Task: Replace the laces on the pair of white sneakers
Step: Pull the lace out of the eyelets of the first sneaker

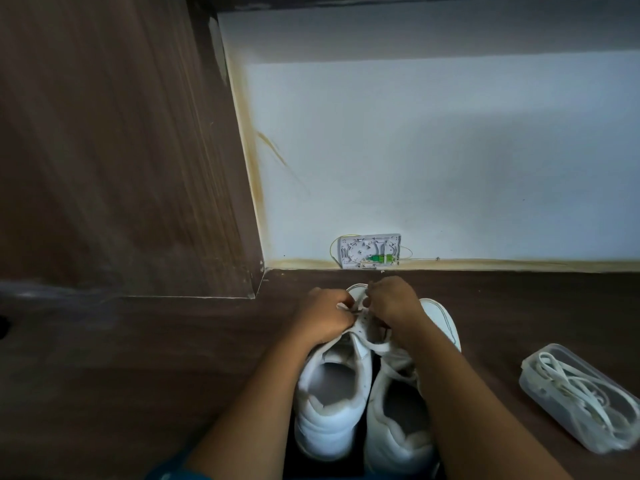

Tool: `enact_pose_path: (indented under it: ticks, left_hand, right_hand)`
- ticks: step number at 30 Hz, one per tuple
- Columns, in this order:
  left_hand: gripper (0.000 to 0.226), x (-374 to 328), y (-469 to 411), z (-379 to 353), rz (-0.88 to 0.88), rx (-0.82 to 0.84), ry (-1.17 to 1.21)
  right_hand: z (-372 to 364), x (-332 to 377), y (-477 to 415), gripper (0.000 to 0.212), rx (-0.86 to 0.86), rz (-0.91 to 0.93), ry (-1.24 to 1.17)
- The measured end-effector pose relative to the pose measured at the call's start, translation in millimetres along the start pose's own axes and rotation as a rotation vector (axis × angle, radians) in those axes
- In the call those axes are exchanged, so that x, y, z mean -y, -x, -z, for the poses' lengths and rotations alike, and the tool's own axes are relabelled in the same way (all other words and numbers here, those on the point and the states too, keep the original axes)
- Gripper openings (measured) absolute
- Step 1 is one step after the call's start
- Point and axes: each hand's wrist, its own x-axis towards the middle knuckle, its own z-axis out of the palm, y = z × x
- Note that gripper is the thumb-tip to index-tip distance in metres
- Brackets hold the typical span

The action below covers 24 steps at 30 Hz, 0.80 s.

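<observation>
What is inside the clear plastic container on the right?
Inside the clear plastic container lie white shoelaces, loosely coiled and tangled. How many laces there are cannot be told, and whatever lies beneath the coil is hidden.

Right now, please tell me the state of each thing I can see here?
Left sneaker: upright on the floor, lower eyelets empty, both hands working its lace.
Right sneaker: upright beside it, laced.
Plastic box: open, laces inside.
Wall box: cover off, parts showing.
Left hand: pinching the lace.
Right hand: pinching the lace.
</observation>
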Motion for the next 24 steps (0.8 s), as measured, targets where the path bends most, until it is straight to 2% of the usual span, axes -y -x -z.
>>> enact_pose_path:
  ticks: [2,3,6,8,10,12,14,16,18,19,20,22,24]
  left_hand:
    - [0.022,-3.3,0.4,-0.7,-0.008,-0.007,-0.048]
    - [0.016,-4.4,0.2,-0.7,-0.010,-0.001,-0.071]
    - [0.007,-7.1,-0.3,1.3,0.011,0.035,-0.115]
    - [0.007,-5.9,-2.7,0.8,0.036,0.059,-0.106]
    - [0.013,-3.9,-5.1,-1.8,0.052,0.066,-0.069]
    - [0.016,-3.3,-6.8,-4.1,0.063,0.082,-0.060]
    - [0.022,-5.8,-7.9,-4.7,0.079,0.121,-0.079]
    - [0.027,-8.3,-9.6,-4.8,0.083,0.128,-0.097]
    - [0.032,-7.6,-12.0,-5.1,0.110,0.130,-0.079]
    - [0.032,-6.3,-13.2,-5.5,0.114,0.144,-0.063]
    - [0.033,-6.2,-12.8,-5.9,0.121,0.163,-0.055]
    - [0.027,-1.8,-14.3,-10.0,0.132,0.177,-0.058]
    - [0.014,3.7,-18.3,-16.8,0.152,0.098,0.001]
  right_hand:
    - [7.1,2.7,0.9,0.029,0.002,-0.184,-0.456]
    - [10.7,3.3,1.5,0.029,-0.006,-0.229,-0.606]
    - [22.2,10.8,4.3,0.024,-0.039,-0.173,-1.000]
    - [32.1,14.9,7.0,0.019,-0.092,-0.081,-1.161]
    - [40.0,16.7,10.6,0.013,-0.138,-0.006,-1.203]
    - [43.3,16.3,11.9,0.026,-0.167,0.008,-1.236]
    - [43.4,13.9,9.7,0.041,-0.201,0.005,-1.076]
    - [39.5,7.0,6.5,0.055,-0.225,0.044,-0.478]
    - [31.5,-0.2,4.2,0.048,-0.246,0.123,0.230]
    - [28.6,-0.8,5.7,0.039,-0.252,0.154,0.425]
    - [25.9,0.0,7.3,0.030,-0.228,0.185,0.510]
    - [19.6,5.4,10.3,0.012,-0.086,0.263,0.529]
    - [12.4,7.9,10.3,0.011,0.070,0.310,0.534]
